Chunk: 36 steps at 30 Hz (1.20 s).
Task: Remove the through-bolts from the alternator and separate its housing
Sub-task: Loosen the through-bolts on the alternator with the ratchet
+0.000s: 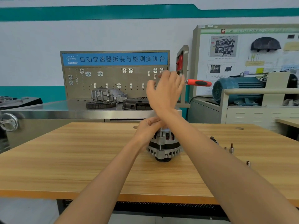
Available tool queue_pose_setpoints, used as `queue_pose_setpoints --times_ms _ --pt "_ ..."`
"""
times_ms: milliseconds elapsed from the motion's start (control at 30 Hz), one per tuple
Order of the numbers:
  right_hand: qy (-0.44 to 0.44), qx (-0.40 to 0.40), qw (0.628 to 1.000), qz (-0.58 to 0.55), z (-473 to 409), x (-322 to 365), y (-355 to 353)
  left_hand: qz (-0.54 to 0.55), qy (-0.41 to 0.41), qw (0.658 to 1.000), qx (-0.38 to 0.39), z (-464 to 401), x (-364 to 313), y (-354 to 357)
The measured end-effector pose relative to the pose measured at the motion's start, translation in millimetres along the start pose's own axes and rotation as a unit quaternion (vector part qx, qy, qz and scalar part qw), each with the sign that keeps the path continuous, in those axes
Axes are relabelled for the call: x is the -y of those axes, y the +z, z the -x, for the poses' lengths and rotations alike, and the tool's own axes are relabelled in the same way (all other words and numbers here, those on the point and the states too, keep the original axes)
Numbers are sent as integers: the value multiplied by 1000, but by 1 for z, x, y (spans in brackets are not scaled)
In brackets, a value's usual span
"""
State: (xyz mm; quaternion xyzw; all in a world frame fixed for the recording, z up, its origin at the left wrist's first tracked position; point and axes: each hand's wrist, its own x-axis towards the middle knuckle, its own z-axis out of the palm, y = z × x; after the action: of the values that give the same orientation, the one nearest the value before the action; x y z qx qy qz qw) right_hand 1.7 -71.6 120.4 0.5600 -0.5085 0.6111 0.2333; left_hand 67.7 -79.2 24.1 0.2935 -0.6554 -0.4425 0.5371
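- alternator (164, 145) upright on wooden desk (80, 159)
- left hand (148, 128) on its top, fingers pinching a through-bolt (161, 132)
- right hand (166, 88) raised, gripping red-handled ratchet (198, 82)
- small sockets (231, 147) at right

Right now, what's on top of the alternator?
A thin bolt sticks up from the alternator, and the left hand holds it there. The hand and the crossing right forearm cover the rest.
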Motion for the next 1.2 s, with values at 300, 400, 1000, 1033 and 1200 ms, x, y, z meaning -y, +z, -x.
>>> queue_pose_setpoints --times_ms 300,400,1000,1033,1200 --pt "352 129 617 -691 -41 -6 -20 52 -28 998 32 -1 2 -3" --pt "301 119 737 -593 -34 0 -16 50 -26 998 31 -2 2 -4" --pt "316 197 632 -679 -37 -6 -16 40 -25 998 39 0 0 -2" --pt "320 203 627 -680 -37 -5 -16 39 -24 998 39 0 0 -2" --pt "157 101 888 -420 -18 15 -7 29 2 1000 6 2 0 0"
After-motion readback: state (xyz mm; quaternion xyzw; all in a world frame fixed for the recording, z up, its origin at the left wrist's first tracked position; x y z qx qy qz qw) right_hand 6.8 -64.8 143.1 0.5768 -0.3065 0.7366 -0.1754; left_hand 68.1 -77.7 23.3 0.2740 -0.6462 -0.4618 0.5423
